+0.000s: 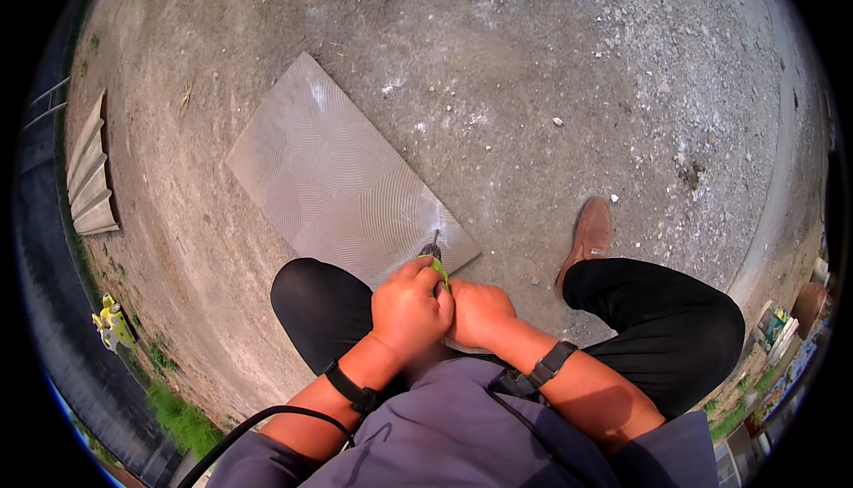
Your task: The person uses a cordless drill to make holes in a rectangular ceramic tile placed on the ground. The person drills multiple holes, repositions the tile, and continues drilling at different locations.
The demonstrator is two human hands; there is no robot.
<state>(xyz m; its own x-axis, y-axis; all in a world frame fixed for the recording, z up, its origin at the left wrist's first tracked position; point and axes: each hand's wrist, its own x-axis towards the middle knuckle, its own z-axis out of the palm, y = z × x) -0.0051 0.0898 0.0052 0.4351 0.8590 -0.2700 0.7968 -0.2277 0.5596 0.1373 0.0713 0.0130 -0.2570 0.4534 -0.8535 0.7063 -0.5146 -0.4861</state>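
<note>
My left hand (411, 309) is closed on a green power drill (439, 268), with its thumb over the top. My right hand (475, 312) is also closed round the drill, just right of my left one and partly behind it. The drill's thin bit (436, 238) points forward over the lower right corner of a large grey rectangular tile (320, 159) with ridged arcs, lying on the ground between my knees. A pale dusty spot shows near the bit. I cannot tell whether the bit touches the tile. Much of the drill is hidden by my hands.
My bent knees flank my hands, with my brown shoe (588, 235) right of the tile. Rough concrete ground (533, 62) has small pale rubble. A corrugated sheet (93, 182), a yellow-and-white object (112, 324) and a black cable (267, 412) are at left. Piled odds and ends (780, 333) lie at right.
</note>
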